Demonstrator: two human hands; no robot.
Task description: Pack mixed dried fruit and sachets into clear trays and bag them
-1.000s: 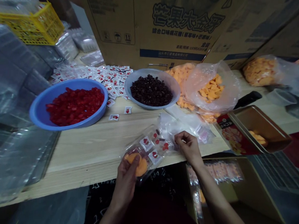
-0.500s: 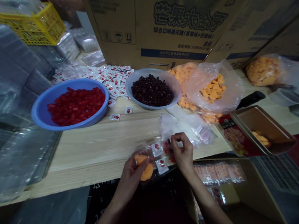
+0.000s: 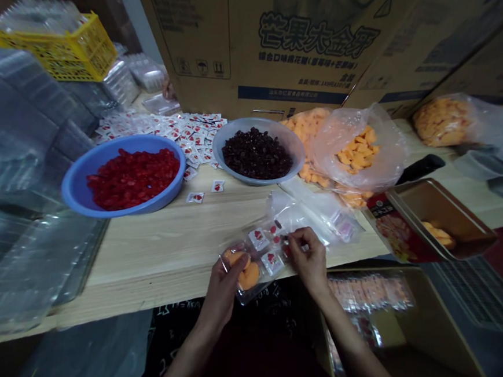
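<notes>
A clear plastic compartment tray (image 3: pixel 242 296) lies tilted over the table's front edge, gripped at its near left end by my left hand (image 3: pixel 225 285), thumb on top. Orange gummy pieces (image 3: pixel 248 275) fill its left compartments. Two white sachets with red prints (image 3: pixel 272 262) sit in the middle ones. Small red candies (image 3: pixel 276 234) and dark ones show in the far right part. My right hand (image 3: pixel 311 262) is pinched at the tray's right compartment; its fingertips hide what they hold. Behind the tray lie clear plastic bags (image 3: pixel 306 213).
A blue basin of red candies (image 3: pixel 71 180), a bowl of dark candies (image 3: pixel 256 181), scattered sachets and a bag of orange pieces (image 3: pixel 359 150) line the table. A tin (image 3: pixel 466 223) stands right, above a carton (image 3: pixel 436 331). Stacked clear trays (image 3: pixel 14 152) fill the left.
My right fingertips have come down from above the tray to its right compartment. The tray has turned slightly, showing more of its contents. A co-worker's hand at upper left has moved away from the yellow basket.
</notes>
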